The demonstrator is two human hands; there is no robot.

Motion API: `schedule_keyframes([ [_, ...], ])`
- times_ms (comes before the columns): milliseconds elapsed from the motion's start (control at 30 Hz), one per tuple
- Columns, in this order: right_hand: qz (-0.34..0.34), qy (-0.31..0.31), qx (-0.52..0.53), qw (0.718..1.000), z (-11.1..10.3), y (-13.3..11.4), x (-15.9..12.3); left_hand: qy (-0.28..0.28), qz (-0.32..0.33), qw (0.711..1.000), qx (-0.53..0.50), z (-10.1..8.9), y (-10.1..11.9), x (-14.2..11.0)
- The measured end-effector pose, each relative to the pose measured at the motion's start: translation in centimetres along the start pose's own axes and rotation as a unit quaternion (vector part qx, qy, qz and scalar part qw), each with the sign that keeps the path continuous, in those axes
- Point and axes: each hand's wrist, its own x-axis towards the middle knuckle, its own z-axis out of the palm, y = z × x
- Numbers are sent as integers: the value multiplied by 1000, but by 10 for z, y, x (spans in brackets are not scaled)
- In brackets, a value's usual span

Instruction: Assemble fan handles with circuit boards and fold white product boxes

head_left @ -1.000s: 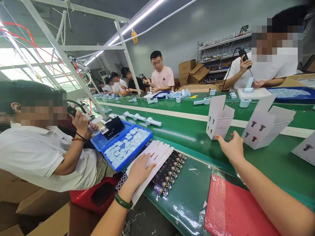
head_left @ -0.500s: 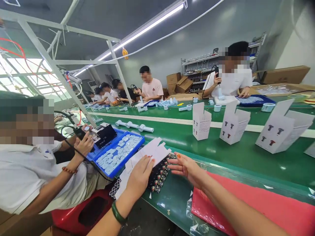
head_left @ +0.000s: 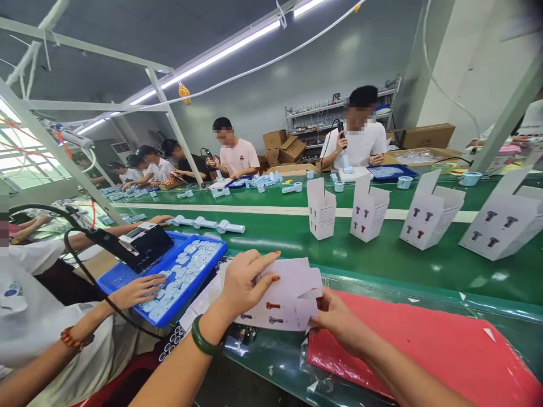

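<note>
Between my two hands is a white printed carton (head_left: 292,288), still folded nearly flat, with pictures of small tools on its face. My left hand (head_left: 246,282), wearing a green bangle at the wrist, grips its left side with thumb and fingers on top. At the carton's right end, my right hand (head_left: 333,316) pinches the edge near a flap; some fingertips are hidden behind it. Beneath and to the left lie more flat white sheets (head_left: 197,302). Part of a dark circuit board (head_left: 241,332) shows under the carton.
Several open white boxes (head_left: 322,212) stand along the green conveyor. A red plastic-wrapped sheet (head_left: 407,345) lies at the right. On the left, a co-worker's hand (head_left: 138,291) reaches over a blue tray (head_left: 212,265) of small light-blue parts. Light-blue handles (head_left: 231,227) lie behind it.
My left hand has lifted a flat carton from the stack, and my right hand, previously open, now grips its right edge. The view has turned right; the co-worker's hand has moved down to the tray.
</note>
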Motion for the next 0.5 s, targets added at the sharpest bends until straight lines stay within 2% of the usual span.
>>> schedule_keyframes([
  [133,-3,77,-7,997,-23,-3,2,-74,15,997,0,-1,24,12],
  [267,-1,122,3,993,-41,-7,1,-153,26,988,-17,7,43,16],
  [400,-14,154,15,988,-49,-14,-1,-182,29,983,-2,15,54,22],
  [500,-38,182,43,982,-51,-26,-6,-194,38,980,-27,21,57,24],
])
